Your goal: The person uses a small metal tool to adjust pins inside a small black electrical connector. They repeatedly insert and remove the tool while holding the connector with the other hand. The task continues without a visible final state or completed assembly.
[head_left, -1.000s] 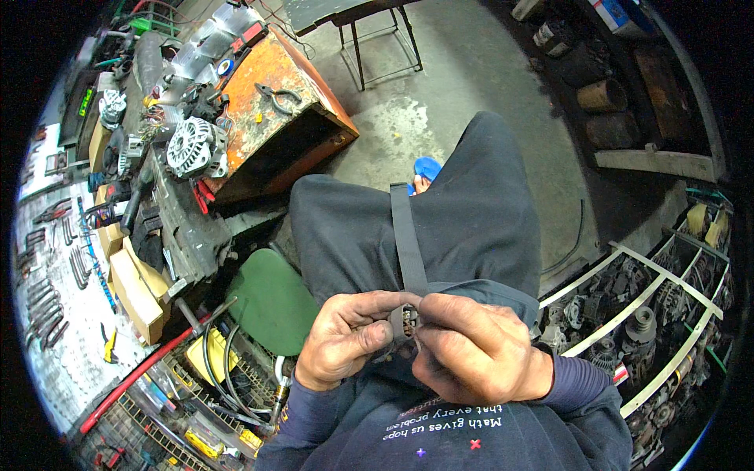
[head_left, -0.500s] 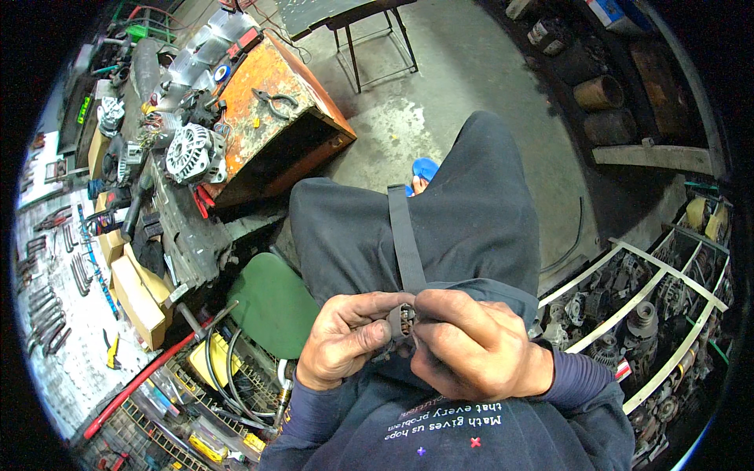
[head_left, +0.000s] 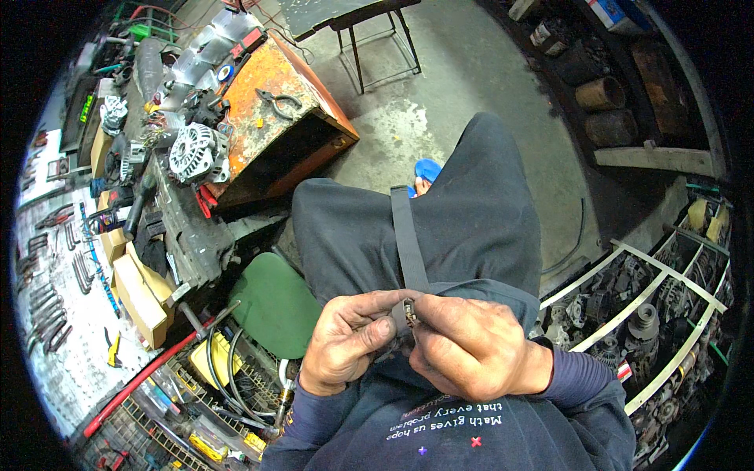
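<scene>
Close to my waist, my left hand [head_left: 345, 337] is closed, thumb and fingers pinching a small grey metal piece [head_left: 408, 313] with a toothed-looking, brownish inner side. The fingers of my right hand [head_left: 475, 341] are curled and press on its right side. My fingertips cover most of the piece, so its exact kind does not show. A flat dark grey strap [head_left: 407, 239] runs over my lap to my hands. Where its lower end goes is hidden behind my fingers.
To the left are a workbench with an alternator [head_left: 196, 153] and an orange cabinet [head_left: 259, 102] bearing pliers [head_left: 278, 103]. A green seat [head_left: 272, 306] stands near my left arm. On the right, a metal-framed rack [head_left: 616, 334] holds used parts. A dark-legged table [head_left: 357, 55] stands ahead.
Both hands stay together at my waist. The small metal piece has turned slightly between my fingers, and the right fingers have shifted a little. The view has moved slightly.
</scene>
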Demonstrator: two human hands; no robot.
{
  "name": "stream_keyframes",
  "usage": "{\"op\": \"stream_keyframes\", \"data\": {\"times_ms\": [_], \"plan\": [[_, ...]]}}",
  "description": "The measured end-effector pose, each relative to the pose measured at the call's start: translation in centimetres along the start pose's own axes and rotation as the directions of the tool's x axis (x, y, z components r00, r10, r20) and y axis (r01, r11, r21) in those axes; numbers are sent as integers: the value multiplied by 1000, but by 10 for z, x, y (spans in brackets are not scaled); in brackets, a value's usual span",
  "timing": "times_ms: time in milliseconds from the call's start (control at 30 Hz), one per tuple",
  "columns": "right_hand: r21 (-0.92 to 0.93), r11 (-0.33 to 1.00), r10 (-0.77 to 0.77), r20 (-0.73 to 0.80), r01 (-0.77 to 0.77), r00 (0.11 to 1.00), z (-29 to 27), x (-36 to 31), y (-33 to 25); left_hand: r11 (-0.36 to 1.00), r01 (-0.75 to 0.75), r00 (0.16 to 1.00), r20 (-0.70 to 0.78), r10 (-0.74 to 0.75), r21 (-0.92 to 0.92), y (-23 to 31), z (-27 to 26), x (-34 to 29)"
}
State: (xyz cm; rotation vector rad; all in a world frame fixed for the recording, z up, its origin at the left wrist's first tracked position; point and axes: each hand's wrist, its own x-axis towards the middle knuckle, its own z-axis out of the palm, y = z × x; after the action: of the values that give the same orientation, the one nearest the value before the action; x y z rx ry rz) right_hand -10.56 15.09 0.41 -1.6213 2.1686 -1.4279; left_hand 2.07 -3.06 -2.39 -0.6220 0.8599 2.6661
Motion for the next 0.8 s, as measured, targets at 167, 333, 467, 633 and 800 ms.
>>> {"op": "stream_keyframes", "data": {"times_ms": [167, 333, 467, 633, 800], "plan": [[-30, 999, -27, -67, 25, 997, 7, -4, 3, 999, -25, 1000, -2, 25, -41, -3, 1, 1], [61, 997, 62, -143, -54, 988, 6, 0, -2, 996, -17, 1000, 1, 17, -90, -4, -2, -2], [120, 983, 147, -60, -139, 987, -6, 4, -3, 998, 13, 1000, 11, -12, -63, -2, -2, -2], [129, 979, 165, -66, -156, 984, -8, 2, -7, 999, 14, 1000, 0, -14, -49, -1, 4, -7], [133, 981, 152, -53, -144, 987, -6, 2, -7, 1000, -1, 1000, -29, 1, -28, -1, 5, -10]]}}
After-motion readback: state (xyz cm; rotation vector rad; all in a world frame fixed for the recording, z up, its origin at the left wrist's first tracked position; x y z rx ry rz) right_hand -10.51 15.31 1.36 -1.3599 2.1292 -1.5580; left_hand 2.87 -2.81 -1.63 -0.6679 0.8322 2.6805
